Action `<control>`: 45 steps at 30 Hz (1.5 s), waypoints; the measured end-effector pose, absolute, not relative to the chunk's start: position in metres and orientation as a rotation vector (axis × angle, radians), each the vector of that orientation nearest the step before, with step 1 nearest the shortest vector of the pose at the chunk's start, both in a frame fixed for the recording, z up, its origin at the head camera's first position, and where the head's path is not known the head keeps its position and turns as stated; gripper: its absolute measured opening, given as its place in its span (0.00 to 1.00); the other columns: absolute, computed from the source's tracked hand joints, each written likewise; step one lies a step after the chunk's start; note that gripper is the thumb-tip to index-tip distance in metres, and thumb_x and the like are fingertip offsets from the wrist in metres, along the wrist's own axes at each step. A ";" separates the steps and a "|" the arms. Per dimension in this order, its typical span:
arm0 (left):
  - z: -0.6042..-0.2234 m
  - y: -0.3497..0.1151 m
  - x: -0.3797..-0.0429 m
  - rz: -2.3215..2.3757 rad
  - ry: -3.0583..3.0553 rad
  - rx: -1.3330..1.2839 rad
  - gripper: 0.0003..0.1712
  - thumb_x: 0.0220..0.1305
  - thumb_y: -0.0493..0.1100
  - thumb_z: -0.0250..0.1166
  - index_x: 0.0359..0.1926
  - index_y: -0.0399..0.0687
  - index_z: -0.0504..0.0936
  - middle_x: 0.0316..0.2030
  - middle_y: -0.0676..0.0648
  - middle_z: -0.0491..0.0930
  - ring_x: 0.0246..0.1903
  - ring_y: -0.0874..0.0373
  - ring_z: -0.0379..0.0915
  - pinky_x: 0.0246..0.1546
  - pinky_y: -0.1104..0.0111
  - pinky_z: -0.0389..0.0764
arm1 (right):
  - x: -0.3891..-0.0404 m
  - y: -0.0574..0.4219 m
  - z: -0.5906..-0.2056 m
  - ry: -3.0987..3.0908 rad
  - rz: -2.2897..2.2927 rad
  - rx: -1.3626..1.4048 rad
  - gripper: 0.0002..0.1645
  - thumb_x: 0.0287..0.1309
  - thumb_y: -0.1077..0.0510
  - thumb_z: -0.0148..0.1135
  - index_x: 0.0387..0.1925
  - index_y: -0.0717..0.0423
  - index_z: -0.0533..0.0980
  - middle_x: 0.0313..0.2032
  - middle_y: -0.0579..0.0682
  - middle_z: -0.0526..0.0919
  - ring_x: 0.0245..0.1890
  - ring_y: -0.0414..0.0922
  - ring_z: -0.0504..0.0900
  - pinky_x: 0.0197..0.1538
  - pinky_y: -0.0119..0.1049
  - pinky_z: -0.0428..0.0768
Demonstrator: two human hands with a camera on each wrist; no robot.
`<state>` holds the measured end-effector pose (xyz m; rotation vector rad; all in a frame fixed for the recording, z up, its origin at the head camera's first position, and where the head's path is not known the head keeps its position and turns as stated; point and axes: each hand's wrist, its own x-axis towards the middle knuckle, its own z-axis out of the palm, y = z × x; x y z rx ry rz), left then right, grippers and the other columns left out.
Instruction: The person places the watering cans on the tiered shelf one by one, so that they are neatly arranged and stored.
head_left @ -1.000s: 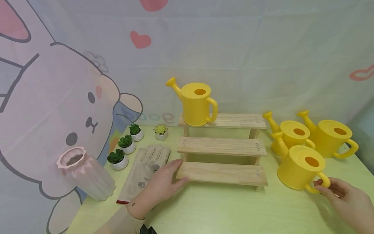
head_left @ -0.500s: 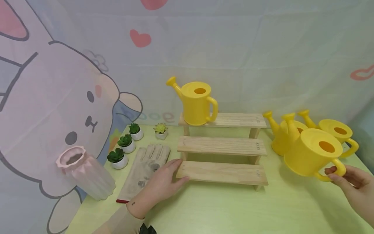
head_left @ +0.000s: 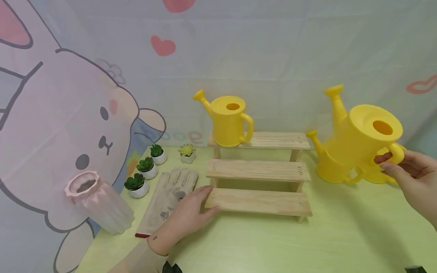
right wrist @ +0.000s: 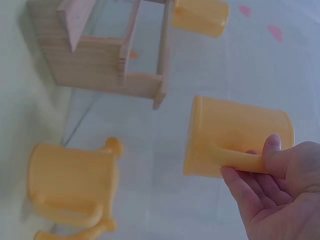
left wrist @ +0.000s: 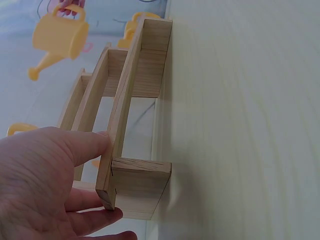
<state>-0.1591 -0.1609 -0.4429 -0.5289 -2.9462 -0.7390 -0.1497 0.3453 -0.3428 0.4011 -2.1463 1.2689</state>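
Observation:
My right hand (head_left: 411, 176) holds a yellow watering can (head_left: 370, 129) by its handle, raised above the table with its spout pointing up and left. In the right wrist view, thumb and fingers pinch the handle of this watering can (right wrist: 240, 132). My left hand (head_left: 191, 210) grips the left end of the lowest step of a three-tier wooden stand (head_left: 259, 201). Seen from the left wrist, the thumb lies on the front of that step (left wrist: 117, 130) and the fingers reach around its end. Another watering can (head_left: 228, 121) stands on the top tier, at its left.
Two more watering cans, one of them this near one (head_left: 332, 167), stand right of the stand, partly behind the held can. A grey glove (head_left: 167, 201), several small potted succulents (head_left: 146, 167) and a pink vase (head_left: 102, 204) are at the left. A printed cloth (head_left: 273, 57) hangs behind.
My right hand has lifted the watering can off the table, up and back, so it overlaps the two cans behind it. The left hand keeps its place on the stand.

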 end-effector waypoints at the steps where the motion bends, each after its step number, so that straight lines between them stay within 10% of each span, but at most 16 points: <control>1: -0.443 -0.161 -0.159 -0.739 -2.947 -0.531 0.44 0.67 0.64 0.66 0.74 0.43 0.69 0.71 0.39 0.72 0.69 0.43 0.71 0.68 0.48 0.76 | -0.152 0.342 -0.339 -2.161 1.268 0.382 0.13 0.63 0.78 0.58 0.43 0.63 0.81 0.40 0.23 0.86 0.38 0.21 0.85 0.41 0.11 0.80; 10: -0.445 -0.160 -0.159 -0.742 -2.955 -0.519 0.43 0.67 0.65 0.65 0.74 0.44 0.69 0.72 0.40 0.72 0.70 0.43 0.70 0.69 0.49 0.75 | -0.172 0.306 -0.311 -2.430 1.036 0.152 0.15 0.67 0.53 0.67 0.49 0.57 0.84 0.33 0.08 0.78 0.33 0.11 0.79 0.35 0.09 0.77; 25: -0.444 -0.160 -0.160 -0.726 -2.931 -0.529 0.44 0.67 0.64 0.66 0.73 0.41 0.70 0.70 0.39 0.73 0.69 0.42 0.71 0.67 0.48 0.77 | -0.210 0.273 -0.302 -2.575 1.076 0.213 0.21 0.65 0.41 0.67 0.49 0.50 0.85 0.35 0.19 0.84 0.35 0.13 0.80 0.37 0.13 0.80; 35: -0.446 -0.159 -0.159 -0.716 -2.923 -0.532 0.42 0.67 0.62 0.67 0.72 0.41 0.71 0.69 0.38 0.74 0.69 0.42 0.72 0.67 0.48 0.77 | -0.226 0.253 -0.297 -2.663 1.059 0.228 0.26 0.66 0.37 0.63 0.55 0.49 0.82 0.53 0.56 0.89 0.34 0.12 0.79 0.37 0.13 0.79; 45: -0.446 -0.160 -0.159 -0.726 -2.916 -0.534 0.42 0.67 0.62 0.67 0.72 0.42 0.71 0.69 0.38 0.74 0.68 0.42 0.72 0.66 0.48 0.77 | -0.231 0.245 -0.292 -2.718 1.035 0.235 0.28 0.67 0.37 0.63 0.57 0.50 0.81 0.54 0.57 0.88 0.45 0.43 0.91 0.44 0.28 0.88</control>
